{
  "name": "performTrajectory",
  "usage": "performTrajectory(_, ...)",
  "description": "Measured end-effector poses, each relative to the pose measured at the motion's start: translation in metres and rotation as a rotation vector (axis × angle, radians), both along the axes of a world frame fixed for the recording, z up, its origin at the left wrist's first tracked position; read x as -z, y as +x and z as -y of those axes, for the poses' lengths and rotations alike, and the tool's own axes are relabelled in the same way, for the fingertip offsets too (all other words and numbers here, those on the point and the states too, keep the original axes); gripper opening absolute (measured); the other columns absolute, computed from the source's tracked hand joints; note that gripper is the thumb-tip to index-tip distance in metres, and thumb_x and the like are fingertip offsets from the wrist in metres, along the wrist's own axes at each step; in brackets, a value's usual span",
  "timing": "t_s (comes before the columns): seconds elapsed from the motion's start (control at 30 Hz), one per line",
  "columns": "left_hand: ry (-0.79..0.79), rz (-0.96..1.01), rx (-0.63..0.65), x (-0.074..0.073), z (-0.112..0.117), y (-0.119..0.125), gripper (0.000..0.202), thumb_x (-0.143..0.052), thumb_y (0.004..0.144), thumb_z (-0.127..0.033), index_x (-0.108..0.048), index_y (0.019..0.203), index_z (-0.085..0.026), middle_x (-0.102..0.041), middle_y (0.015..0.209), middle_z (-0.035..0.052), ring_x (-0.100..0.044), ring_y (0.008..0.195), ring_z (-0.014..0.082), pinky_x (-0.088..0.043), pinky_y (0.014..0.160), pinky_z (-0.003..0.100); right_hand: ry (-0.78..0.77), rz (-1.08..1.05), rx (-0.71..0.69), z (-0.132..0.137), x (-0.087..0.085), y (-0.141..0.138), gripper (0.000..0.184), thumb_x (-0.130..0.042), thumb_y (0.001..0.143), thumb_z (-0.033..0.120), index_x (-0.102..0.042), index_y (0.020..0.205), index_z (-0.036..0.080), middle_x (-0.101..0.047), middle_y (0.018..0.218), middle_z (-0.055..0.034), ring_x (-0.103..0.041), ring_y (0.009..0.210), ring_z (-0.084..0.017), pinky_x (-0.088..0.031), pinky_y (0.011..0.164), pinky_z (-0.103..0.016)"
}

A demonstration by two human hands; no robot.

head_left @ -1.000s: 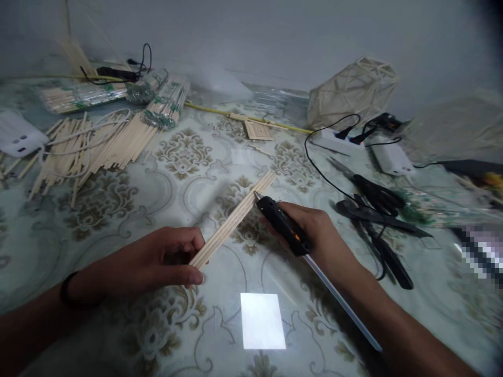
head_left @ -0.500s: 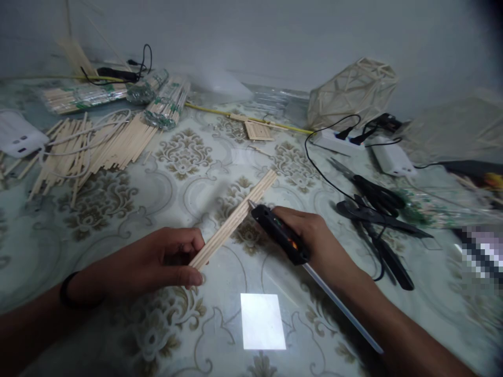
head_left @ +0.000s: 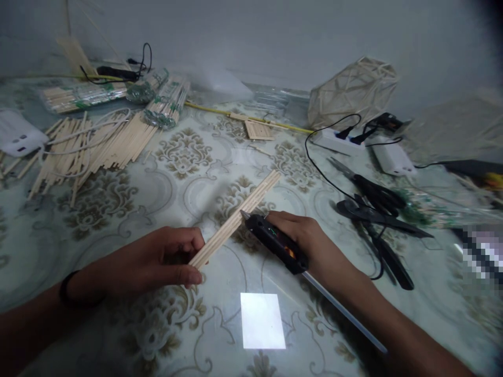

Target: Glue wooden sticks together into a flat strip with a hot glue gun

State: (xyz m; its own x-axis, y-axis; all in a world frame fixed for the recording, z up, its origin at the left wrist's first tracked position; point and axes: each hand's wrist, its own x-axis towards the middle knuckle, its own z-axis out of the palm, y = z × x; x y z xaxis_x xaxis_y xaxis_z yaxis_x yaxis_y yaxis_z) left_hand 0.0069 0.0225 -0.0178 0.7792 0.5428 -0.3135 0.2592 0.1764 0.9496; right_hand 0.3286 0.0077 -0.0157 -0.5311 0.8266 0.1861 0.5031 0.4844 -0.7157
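My left hand (head_left: 157,262) pinches the near end of a flat strip of joined wooden sticks (head_left: 239,217), which slants up and to the right over the patterned table (head_left: 118,209). My right hand (head_left: 310,243) grips a black glue gun (head_left: 275,242) with a clear glue stick trailing out behind it. The gun's metal tip touches the strip about at its middle.
Loose wooden sticks (head_left: 94,146) and packed bundles (head_left: 165,107) lie at the back left. A stick-built lattice ball (head_left: 353,89) stands at the back right, near a power strip (head_left: 334,140) with black cables. Scissors (head_left: 369,201) lie right of my right hand. A small stick panel (head_left: 258,130) lies farther back.
The glue gun's tip has slid down along the strip toward my left hand. My left hand has kept still on the strip's near end.
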Motion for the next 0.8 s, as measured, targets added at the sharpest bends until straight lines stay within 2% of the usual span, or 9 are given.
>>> performTrajectory(0.1,0.018,-0.01,-0.004,-0.001,0.001,0.0,0.036,-0.078,0.099,-0.05,-0.059,0.089,-0.021,-0.05,0.079,-0.0059,-0.047,0.072,0.0135,-0.039,0.064,0.026,0.014,0.017,0.068,-0.002,0.004,0.006,0.021,-0.065,0.102,0.017,-0.057,0.084,0.025,-0.065,0.075,0.0,-0.06,0.064,-0.019,-0.041,0.061,-0.032)
performTrajectory(0.23,0.015,-0.015,-0.007,-0.002,0.001,0.0,0.034,-0.078,0.1,-0.047,-0.058,0.089,-0.022,-0.05,0.079,-0.006,-0.047,0.072,0.0137,-0.039,0.064,0.026,0.046,0.044,0.119,-0.002,0.01,0.011,0.024,-0.069,0.102,0.016,-0.055,0.084,0.026,-0.064,0.077,0.0011,-0.056,0.063,-0.018,-0.039,0.061,-0.032)
performTrajectory(0.43,0.02,-0.024,-0.007,-0.001,0.001,-0.001,0.035,-0.078,0.099,-0.048,-0.059,0.09,-0.021,-0.051,0.08,-0.0056,-0.048,0.073,0.0137,-0.041,0.065,0.026,-0.008,0.04,0.001,0.0,0.003,0.004,0.023,-0.062,0.105,0.019,-0.055,0.084,0.024,-0.063,0.076,0.0005,-0.062,0.066,-0.018,-0.044,0.062,-0.03)
performTrajectory(0.57,-0.013,-0.01,-0.008,0.002,0.001,-0.002,0.036,-0.079,0.099,-0.05,-0.06,0.092,-0.021,-0.054,0.08,-0.0053,-0.049,0.073,0.014,-0.042,0.065,0.026,-0.005,0.042,-0.076,0.0,-0.003,-0.004,0.026,-0.057,0.105,0.02,-0.05,0.079,0.025,-0.061,0.074,-0.0004,-0.058,0.064,-0.018,-0.042,0.061,-0.031)
performTrajectory(0.8,-0.014,-0.035,-0.005,0.002,0.0,0.0,0.04,-0.084,0.095,-0.052,-0.058,0.09,-0.021,-0.047,0.077,-0.0069,-0.043,0.07,0.0133,-0.035,0.063,0.026,-0.023,0.055,0.005,0.0,-0.004,-0.002,0.027,-0.056,0.106,0.024,-0.049,0.08,0.026,-0.058,0.071,0.0003,-0.055,0.063,-0.018,-0.04,0.061,-0.032)
